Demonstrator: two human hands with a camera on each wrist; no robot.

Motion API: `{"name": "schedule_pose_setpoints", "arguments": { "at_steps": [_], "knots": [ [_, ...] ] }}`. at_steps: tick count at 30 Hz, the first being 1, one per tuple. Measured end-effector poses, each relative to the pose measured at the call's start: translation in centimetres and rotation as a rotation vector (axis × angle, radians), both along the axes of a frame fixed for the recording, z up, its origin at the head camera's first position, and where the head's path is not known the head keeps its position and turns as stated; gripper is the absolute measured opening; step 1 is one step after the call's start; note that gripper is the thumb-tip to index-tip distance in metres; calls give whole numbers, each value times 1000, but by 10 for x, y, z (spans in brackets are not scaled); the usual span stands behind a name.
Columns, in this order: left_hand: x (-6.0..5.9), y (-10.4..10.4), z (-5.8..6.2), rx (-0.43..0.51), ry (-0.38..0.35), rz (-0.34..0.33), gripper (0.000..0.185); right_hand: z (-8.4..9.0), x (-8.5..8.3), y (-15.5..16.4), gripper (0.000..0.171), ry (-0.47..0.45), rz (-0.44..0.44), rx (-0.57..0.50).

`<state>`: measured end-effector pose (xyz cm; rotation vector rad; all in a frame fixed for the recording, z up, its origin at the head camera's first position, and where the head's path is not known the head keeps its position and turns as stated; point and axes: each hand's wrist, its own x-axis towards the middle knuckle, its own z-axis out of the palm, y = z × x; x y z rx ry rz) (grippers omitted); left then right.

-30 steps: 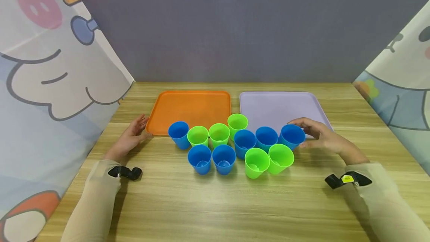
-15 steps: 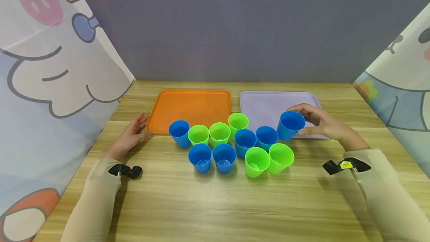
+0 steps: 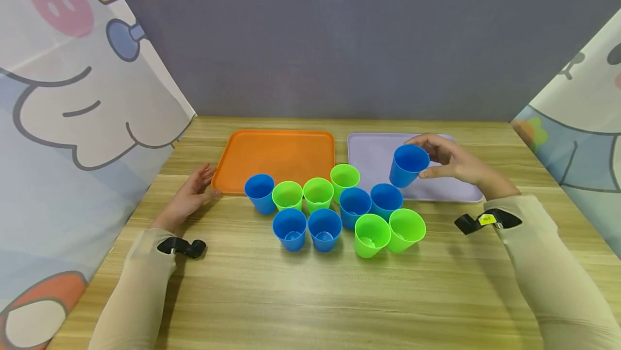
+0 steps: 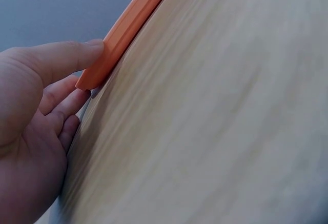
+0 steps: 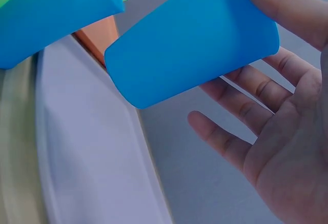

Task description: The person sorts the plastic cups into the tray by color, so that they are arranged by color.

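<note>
1. Wooden tabletop [image 3: 310,296] is filling the view, with a grey wall standing behind it and cartoon-print curtains [image 3: 73,96] hanging at both sides.
2. An orange tray [image 3: 274,153] and a purple tray [image 3: 371,150] are lying side by side at the far part of the table, the purple tray sitting just to the right of the orange one.
3. The right hand [image 3: 448,161] is holding a blue cup [image 3: 407,165] in the air above the purple tray, pinching it between the thumb and the fingers [image 5: 256,88]; the cup is tilting, its mouth facing the person.
4. The wrist view is showing the cup's base clear of the purple tray, not touching it.
5. The left hand [image 3: 191,196] is resting flat on the table at the near left corner of the orange tray, its fingers relaxed and its thumb [image 4: 66,55] touching the tray's rim.
6. A cluster of cups is standing on the table just in front of both trays: five blue ones [image 3: 290,228] and five green ones [image 3: 371,235], all upright or nearly so, packed close together.
7. One green cup [image 3: 344,177] is standing nearest the gap between the two trays.
</note>
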<state>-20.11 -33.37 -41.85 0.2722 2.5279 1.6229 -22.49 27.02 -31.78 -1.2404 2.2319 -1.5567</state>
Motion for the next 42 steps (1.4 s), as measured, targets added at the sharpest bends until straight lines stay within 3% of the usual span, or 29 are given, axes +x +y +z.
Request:
{"name": "schedule_pose_setpoints", "arguments": {
  "at_steps": [25,34,42],
  "knots": [
    [3,5,5,2,-24,14,90,27,-50,-53,52,-57,-146,189],
    [3,4,4,18,-28,19,90,25,-68,-78,52,-99,-213,241],
    [3,5,3,26,-14,25,88,19,-83,-101,53,-123,-197,243]
  ]
}}
